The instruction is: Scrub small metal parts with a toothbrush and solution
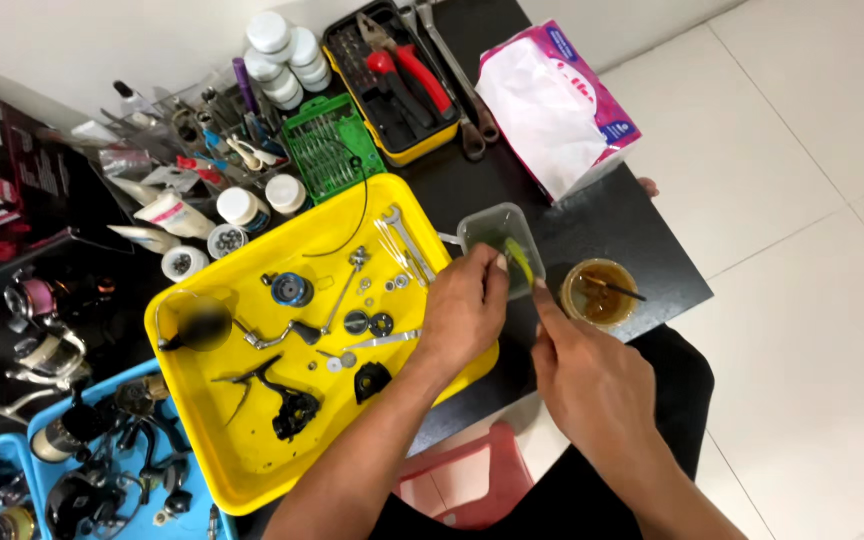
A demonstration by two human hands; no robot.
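Over the yellow tray's [252, 470] right edge, left hand [464, 310] gripping clear tub [497, 245], right hand [592, 385] pinching green brush [520, 262].

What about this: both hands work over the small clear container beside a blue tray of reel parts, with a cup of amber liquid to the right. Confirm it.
Wrong in one respect: the tray beside the small clear container is yellow, not blue, as the head view shows. The rest stands: the left hand and right hand work over the container, and the cup of amber liquid sits to its right.
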